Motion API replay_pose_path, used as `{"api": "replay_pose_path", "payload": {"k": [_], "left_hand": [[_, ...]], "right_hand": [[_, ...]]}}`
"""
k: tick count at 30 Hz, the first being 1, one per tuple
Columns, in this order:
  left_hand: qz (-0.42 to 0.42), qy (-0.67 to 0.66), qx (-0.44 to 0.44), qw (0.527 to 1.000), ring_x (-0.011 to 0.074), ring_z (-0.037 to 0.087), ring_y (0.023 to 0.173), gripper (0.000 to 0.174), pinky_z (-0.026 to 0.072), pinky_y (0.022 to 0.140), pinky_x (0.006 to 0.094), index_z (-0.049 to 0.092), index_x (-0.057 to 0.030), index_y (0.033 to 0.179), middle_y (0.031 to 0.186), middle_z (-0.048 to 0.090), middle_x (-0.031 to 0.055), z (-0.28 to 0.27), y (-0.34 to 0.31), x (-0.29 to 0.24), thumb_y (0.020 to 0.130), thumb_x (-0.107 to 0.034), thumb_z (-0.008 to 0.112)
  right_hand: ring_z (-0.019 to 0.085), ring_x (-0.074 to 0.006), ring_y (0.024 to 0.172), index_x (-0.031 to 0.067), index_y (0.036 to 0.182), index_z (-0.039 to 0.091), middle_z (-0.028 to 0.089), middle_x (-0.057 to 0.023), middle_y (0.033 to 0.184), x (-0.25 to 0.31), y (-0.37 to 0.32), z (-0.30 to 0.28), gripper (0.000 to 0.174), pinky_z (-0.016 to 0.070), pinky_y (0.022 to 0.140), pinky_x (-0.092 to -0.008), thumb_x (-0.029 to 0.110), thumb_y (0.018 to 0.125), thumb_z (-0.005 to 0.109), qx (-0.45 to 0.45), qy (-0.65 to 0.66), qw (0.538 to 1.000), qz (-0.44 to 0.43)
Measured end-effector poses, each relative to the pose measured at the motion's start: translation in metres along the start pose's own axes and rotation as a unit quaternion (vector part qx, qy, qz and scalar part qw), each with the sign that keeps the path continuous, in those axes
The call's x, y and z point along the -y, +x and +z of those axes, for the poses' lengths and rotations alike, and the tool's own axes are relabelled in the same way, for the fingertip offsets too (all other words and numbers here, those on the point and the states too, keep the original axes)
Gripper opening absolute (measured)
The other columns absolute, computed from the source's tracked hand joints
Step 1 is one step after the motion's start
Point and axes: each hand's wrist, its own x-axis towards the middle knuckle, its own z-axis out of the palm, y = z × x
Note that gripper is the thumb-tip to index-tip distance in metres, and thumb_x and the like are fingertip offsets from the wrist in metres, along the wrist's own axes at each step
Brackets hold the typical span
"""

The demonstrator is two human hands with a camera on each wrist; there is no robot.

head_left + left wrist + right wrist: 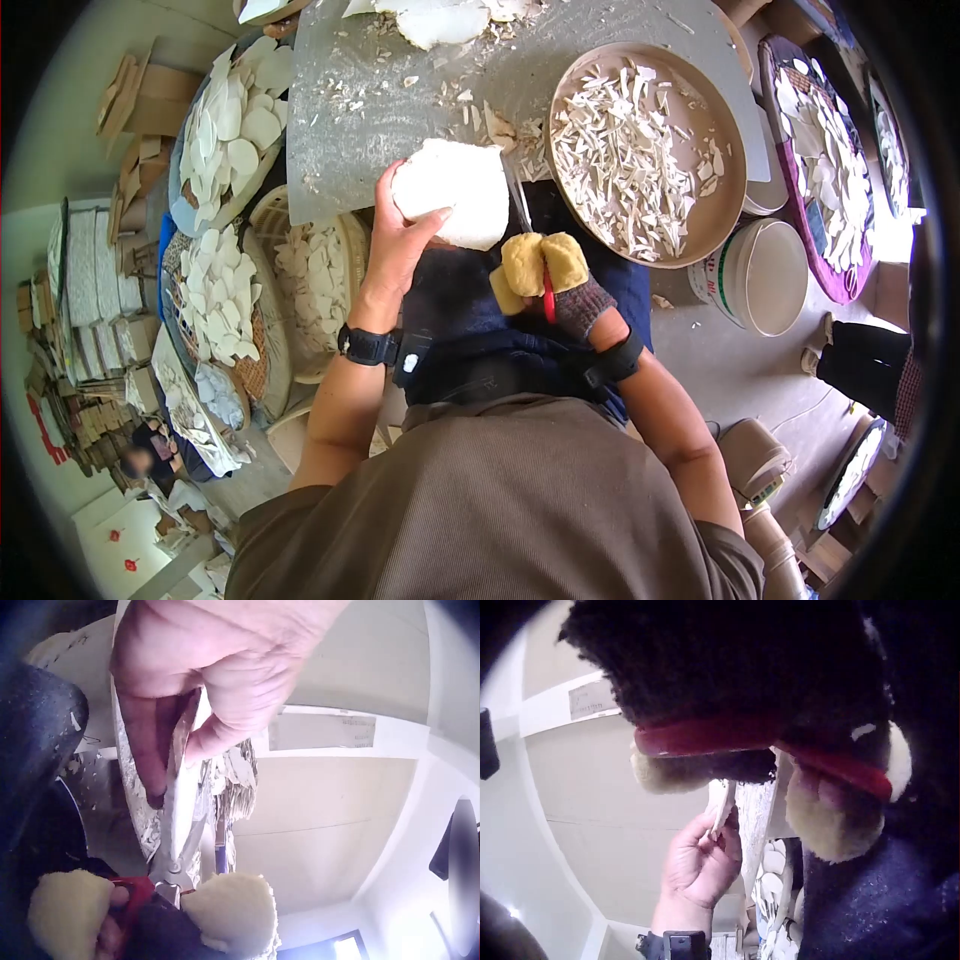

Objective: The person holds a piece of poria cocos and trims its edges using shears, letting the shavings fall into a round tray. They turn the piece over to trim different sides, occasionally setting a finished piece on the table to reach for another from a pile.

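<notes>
In the head view my left hand (393, 250) grips a flat, pale white piece (462, 195) with a rounded edge, thumb on its near face. The left wrist view shows this piece (180, 802) edge-on between thumb and fingers. My right hand (582, 308) wears a dark knitted glove with thick yellow padding (525, 262) on the fingers. It holds red-handled scissors (549, 300), whose metal blades point away from me along the piece's right side. From the left wrist, the scissors' pivot (175, 867) appears close below the piece's edge, with the blades spread.
A round tray (722, 205) of narrow white strips sits at the table's (330, 150) right. Larger white pieces (430, 22) lie at the back. Baskets (352, 270) of white pieces stand to the left. A white bucket (775, 278) is at right, near another person's leg (862, 365).
</notes>
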Motion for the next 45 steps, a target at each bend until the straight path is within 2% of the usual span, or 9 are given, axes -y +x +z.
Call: {"api": "replay_pose_path", "payload": {"k": [2, 7, 12, 17, 25, 28, 31, 35, 45], "left_hand": [[0.029, 0.033, 0.028, 0.999, 0.0226, 0.056, 0.103, 0.074, 0.0551, 0.073, 0.0319, 0.021, -0.0073, 0.137, 0.125, 0.041, 0.0145, -0.004, 0.002, 0.001, 0.076, -0.001, 0.064], [0.057, 0.012, 0.016, 0.998, 0.0197, 0.056, 0.104, 0.070, 0.0444, 0.092, 0.0326, 0.026, -0.0071, 0.138, 0.125, 0.047, 0.0135, -0.002, -0.001, 0.010, 0.079, 0.001, 0.062], [0.075, -0.097, -0.113, 0.986, 0.0169, 0.052, 0.109, 0.070, 0.0455, 0.090, 0.0290, 0.020, -0.0033, 0.140, 0.128, 0.046, 0.0150, 0.010, -0.005, 0.037, 0.082, 0.002, 0.059], [0.040, -0.060, -0.114, 0.991, 0.0209, 0.042, 0.120, 0.076, 0.0423, 0.095, 0.0309, 0.019, -0.0043, 0.140, 0.136, 0.033, 0.0145, 0.018, -0.006, 0.028, 0.078, -0.001, 0.063], [0.071, -0.024, -0.052, 0.996, 0.0216, 0.040, 0.122, 0.076, 0.0368, 0.101, 0.0347, 0.021, -0.0040, 0.139, 0.133, 0.037, 0.0137, 0.011, -0.004, 0.022, 0.075, 0.001, 0.062], [0.064, -0.017, -0.048, 0.997, 0.0214, 0.040, 0.122, 0.077, 0.0367, 0.101, 0.0344, 0.021, -0.0039, 0.139, 0.133, 0.037, 0.0131, 0.009, -0.002, 0.022, 0.074, 0.002, 0.062], [0.057, -0.012, -0.042, 0.997, 0.0215, 0.039, 0.122, 0.077, 0.0359, 0.101, 0.0344, 0.021, -0.0037, 0.139, 0.133, 0.037, 0.0128, 0.009, -0.003, 0.018, 0.074, 0.001, 0.062], [0.048, 0.028, -0.003, 0.998, 0.0215, 0.038, 0.123, 0.077, 0.0348, 0.102, 0.0348, 0.022, -0.0036, 0.139, 0.133, 0.037, 0.0127, 0.008, -0.006, 0.013, 0.074, -0.001, 0.063], [0.037, 0.021, 0.028, 0.999, 0.0202, 0.037, 0.124, 0.076, 0.0337, 0.102, 0.0346, 0.026, -0.0059, 0.139, 0.134, 0.037, 0.0094, -0.011, -0.001, 0.020, 0.074, 0.001, 0.063]], "right_hand": [[0.057, -0.0356, 0.077, 0.0047, 0.083, 0.061, 0.061, -0.0151, 0.082, -0.017, -0.002, 0.017, 0.015, 0.0459, 0.068, -0.0420, 0.011, 0.069, 0.063, 0.003, 0.218, 0.964, 0.154], [0.057, -0.0347, 0.077, 0.0035, 0.082, 0.060, 0.061, -0.0150, 0.081, -0.020, -0.002, 0.014, 0.014, 0.0458, 0.067, -0.0419, 0.010, 0.070, 0.061, 0.007, 0.216, 0.969, 0.119], [0.056, -0.0341, 0.077, 0.0047, 0.086, 0.058, 0.060, -0.0134, 0.081, 0.008, 0.010, -0.009, 0.017, 0.0452, 0.068, -0.0419, 0.012, 0.070, 0.061, -0.003, -0.002, 0.999, -0.047], [0.057, -0.0337, 0.077, 0.0051, 0.087, 0.060, 0.060, -0.0128, 0.081, 0.016, 0.009, -0.010, 0.018, 0.0457, 0.067, -0.0417, 0.012, 0.070, 0.061, -0.001, 0.007, 1.000, -0.030], [0.058, -0.0332, 0.076, 0.0051, 0.084, 0.061, 0.061, -0.0128, 0.079, 0.010, 0.008, -0.009, 0.014, 0.0463, 0.065, -0.0421, 0.012, 0.071, 0.059, 0.057, 0.097, 0.994, 0.012], [0.058, -0.0329, 0.077, 0.0051, 0.088, 0.061, 0.061, -0.0132, 0.081, 0.013, 0.005, -0.012, 0.019, 0.0465, 0.066, -0.0419, 0.013, 0.071, 0.060, 0.015, 0.000, 0.999, -0.029], [0.057, -0.0332, 0.077, 0.0049, 0.089, 0.061, 0.061, -0.0137, 0.082, 0.006, -0.003, -0.004, 0.020, 0.0464, 0.067, -0.0420, 0.014, 0.071, 0.059, 0.063, 0.084, 0.993, 0.058], [0.056, -0.0345, 0.076, 0.0045, 0.085, 0.059, 0.059, -0.0141, 0.079, 0.011, 0.008, -0.014, 0.016, 0.0459, 0.068, -0.0429, 0.014, 0.072, 0.058, 0.032, 0.002, 0.999, -0.037], [0.056, -0.0339, 0.078, 0.0050, 0.084, 0.057, 0.059, -0.0128, 0.080, 0.015, 0.002, -0.013, 0.016, 0.0441, 0.067, -0.0410, 0.012, 0.070, 0.064, 0.019, -0.004, 1.000, -0.011]]}}
